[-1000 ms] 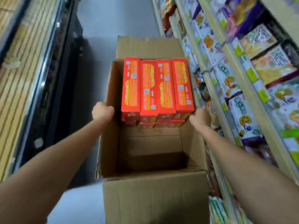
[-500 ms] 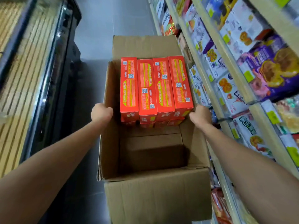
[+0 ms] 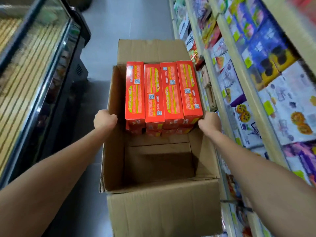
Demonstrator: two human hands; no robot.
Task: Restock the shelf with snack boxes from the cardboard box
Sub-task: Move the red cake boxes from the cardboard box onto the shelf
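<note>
An open brown cardboard box (image 3: 162, 211) hangs in front of me over the aisle floor. Several red snack boxes (image 3: 163, 93) stand packed side by side in its far half, with more red boxes under them. The near half of the box is bare cardboard. My left hand (image 3: 104, 119) grips the box's left wall at its top edge. My right hand (image 3: 210, 122) grips the right wall, next to the rightmost red box. The fingers of both hands are curled over the walls and partly hidden.
A store shelf (image 3: 253, 93) full of colourful snack packs runs along the right, close to the box. A black glass-fronted display case (image 3: 51, 79) lines the left. Grey aisle floor (image 3: 130, 23) stretches ahead between them.
Both hands keep the same hold on the box walls. The view has travelled forward along the aisle, so other packs on the right shelf now pass by.
</note>
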